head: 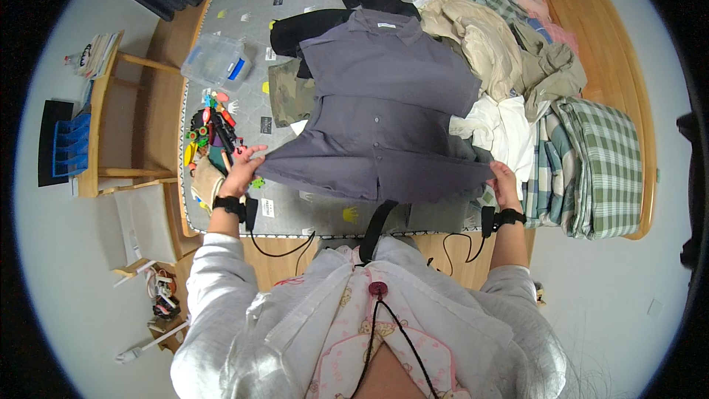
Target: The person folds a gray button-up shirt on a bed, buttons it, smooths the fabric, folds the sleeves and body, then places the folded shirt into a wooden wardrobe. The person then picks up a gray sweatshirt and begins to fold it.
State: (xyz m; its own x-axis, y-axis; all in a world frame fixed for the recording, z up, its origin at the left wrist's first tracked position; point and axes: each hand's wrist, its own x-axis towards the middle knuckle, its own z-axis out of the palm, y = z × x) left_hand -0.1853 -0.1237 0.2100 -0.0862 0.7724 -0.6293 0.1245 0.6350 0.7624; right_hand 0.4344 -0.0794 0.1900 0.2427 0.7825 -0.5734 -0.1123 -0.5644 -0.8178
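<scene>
A dark grey collared shirt (pixel 382 105) with a buttoned front is spread before me on the bed, its collar pointing away. My left hand (pixel 242 170) grips the left corner of its hem between thumb and fingers. At the opposite end, my right hand (pixel 503 182) pinches the right hem corner. The hem is stretched between both hands, near the front edge of the mattress (pixel 327 216). Beneath the shirt's far left side lie a black garment (pixel 310 30) and a camouflage garment (pixel 291 91), both partly covered.
To the right are a beige garment (pixel 471 33), a white garment (pixel 501 133) and folded green plaid bedding (pixel 604 166) by the wooden headboard (pixel 615 66). At left sit a clear plastic box (pixel 213 61) and several toys (pixel 213 127). A chair (pixel 147 224) stands beside the bed.
</scene>
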